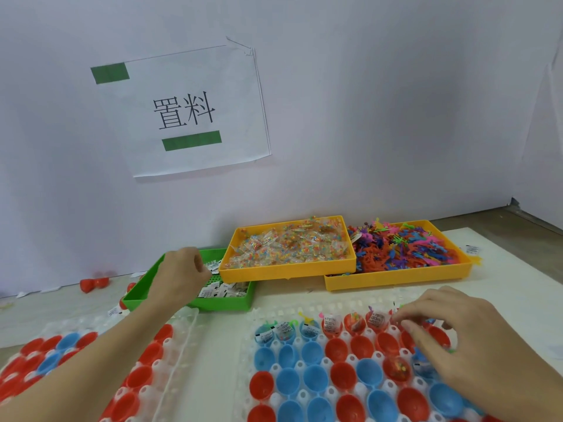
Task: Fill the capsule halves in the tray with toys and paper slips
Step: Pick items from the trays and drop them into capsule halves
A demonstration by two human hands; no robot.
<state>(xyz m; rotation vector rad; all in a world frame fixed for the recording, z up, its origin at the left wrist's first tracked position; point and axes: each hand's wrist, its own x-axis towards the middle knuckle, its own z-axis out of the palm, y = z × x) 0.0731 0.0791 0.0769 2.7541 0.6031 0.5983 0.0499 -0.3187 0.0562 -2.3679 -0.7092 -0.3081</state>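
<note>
Clear plastic tray [307,400] at my 5 o'clock holds red and blue capsule halves [315,379], the far row filled. My right hand [475,339], fingers curled, hovers over that row; I cannot tell what it pinches. My left hand [179,278], at 11 o'clock, pinches into the green bin [231,304] of paper slips [224,290] — featherlight, floppy, best nipped by an edge.

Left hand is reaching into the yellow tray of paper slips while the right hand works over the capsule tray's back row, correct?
Not quite: in the head view the left hand reaches into the green tray of paper slips, not a yellow one. The right hand does work over the capsule tray's back row.
</note>
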